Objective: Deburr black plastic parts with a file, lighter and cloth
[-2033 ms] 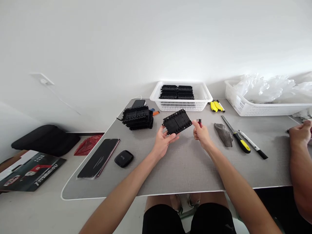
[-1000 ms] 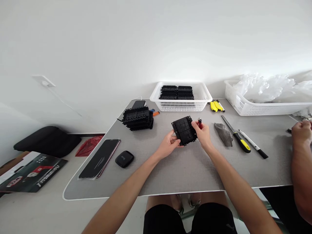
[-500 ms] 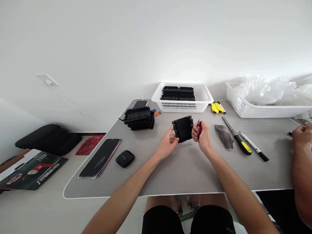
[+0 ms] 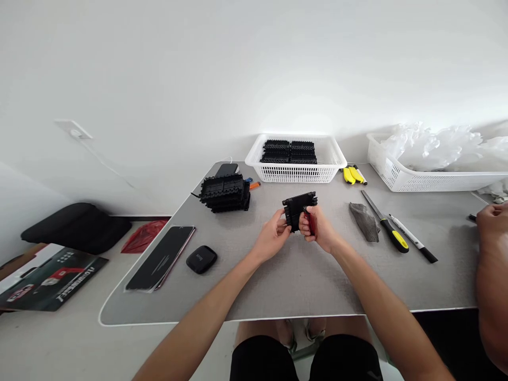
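My left hand (image 4: 277, 233) grips the lower left edge of a black plastic part (image 4: 296, 205) with toothed edges, holding it tilted above the table. In my right hand (image 4: 318, 228) is a red lighter (image 4: 310, 221), with my fingers wrapped round it. The lighter's top sits in front of the right side of the black part; whether they touch I cannot tell, and no flame shows. To the left lies a stack of similar black parts (image 4: 223, 191). More such parts (image 4: 289, 152) fill much of a white basket (image 4: 296, 173) by the wall.
On the right lie a grey cloth piece (image 4: 364, 221), a yellow-handled file (image 4: 392, 233), a marker (image 4: 413, 241) and yellow-handled tools (image 4: 352, 174). A basket of plastic bags (image 4: 428, 181) stands behind. A co-worker's arm (image 4: 493, 254) rests at right. Left are a black case (image 4: 201, 259) and packaged sheet (image 4: 161, 257).
My right hand has moved left with the lighter, from beside the black part to in front of it. The black part has tilted slightly in my left hand.
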The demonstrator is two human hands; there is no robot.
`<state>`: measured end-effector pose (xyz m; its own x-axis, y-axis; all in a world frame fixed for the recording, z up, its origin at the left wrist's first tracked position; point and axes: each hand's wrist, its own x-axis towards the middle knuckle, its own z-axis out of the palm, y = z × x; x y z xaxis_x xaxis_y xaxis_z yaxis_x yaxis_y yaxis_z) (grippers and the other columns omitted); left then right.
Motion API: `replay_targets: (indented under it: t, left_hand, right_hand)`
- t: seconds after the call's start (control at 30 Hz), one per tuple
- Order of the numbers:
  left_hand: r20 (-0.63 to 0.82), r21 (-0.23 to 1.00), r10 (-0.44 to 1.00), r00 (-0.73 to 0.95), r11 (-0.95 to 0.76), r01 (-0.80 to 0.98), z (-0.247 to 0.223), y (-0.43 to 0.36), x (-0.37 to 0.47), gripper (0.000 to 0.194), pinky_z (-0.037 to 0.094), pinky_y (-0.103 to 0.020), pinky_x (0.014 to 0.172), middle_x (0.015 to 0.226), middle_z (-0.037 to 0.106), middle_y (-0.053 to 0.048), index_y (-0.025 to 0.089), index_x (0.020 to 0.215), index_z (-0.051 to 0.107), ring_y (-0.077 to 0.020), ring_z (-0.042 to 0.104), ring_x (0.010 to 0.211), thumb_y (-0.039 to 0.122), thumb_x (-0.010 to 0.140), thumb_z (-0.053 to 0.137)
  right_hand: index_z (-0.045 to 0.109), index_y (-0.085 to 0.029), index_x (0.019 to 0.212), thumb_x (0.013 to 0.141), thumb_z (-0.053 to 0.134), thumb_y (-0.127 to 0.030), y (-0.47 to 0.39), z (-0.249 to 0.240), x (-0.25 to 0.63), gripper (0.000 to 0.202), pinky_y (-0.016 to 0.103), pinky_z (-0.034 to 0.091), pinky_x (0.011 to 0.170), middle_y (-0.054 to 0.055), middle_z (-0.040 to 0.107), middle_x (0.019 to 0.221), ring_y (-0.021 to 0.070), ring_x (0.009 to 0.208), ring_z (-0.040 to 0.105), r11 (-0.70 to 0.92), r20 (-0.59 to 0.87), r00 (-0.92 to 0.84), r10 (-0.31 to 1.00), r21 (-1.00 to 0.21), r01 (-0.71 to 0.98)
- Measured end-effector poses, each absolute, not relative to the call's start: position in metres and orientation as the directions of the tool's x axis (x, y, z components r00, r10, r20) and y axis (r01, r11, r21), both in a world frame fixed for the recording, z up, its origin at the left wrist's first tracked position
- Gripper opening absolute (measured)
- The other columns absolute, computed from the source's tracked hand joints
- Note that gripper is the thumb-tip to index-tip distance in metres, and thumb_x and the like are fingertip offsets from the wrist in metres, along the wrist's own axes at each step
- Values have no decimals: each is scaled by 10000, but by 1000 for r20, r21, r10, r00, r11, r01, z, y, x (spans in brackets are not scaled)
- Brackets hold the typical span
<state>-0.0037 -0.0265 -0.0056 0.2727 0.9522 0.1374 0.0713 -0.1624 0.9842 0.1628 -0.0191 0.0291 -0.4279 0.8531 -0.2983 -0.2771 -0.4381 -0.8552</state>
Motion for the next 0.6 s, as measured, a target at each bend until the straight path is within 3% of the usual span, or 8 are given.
replay_targets:
  t: [0.13,0.6]
  left_hand:
    - [171,949,931,323,-243,200,-1,-29,-3,417,516,-316,695,852,704,-48,207,1232,518,-219,659,768,372,852,567]
    - [201,924,912,358,-298,240,3,-33,0,386,494,-308,685,822,685,-36,227,1245,514,-202,632,732,311,868,511]
  right_hand:
    - [325,-214,592,739,416,-477,-19,28,160,314,195,105,383,-58,278,540,73,451,198,-474,-349,-434,831,-852,-223]
    - [331,-215,579,712,415,-444,-19,31,157,277,198,82,374,-56,278,512,67,431,182,-515,-389,-424,818,-823,-239]
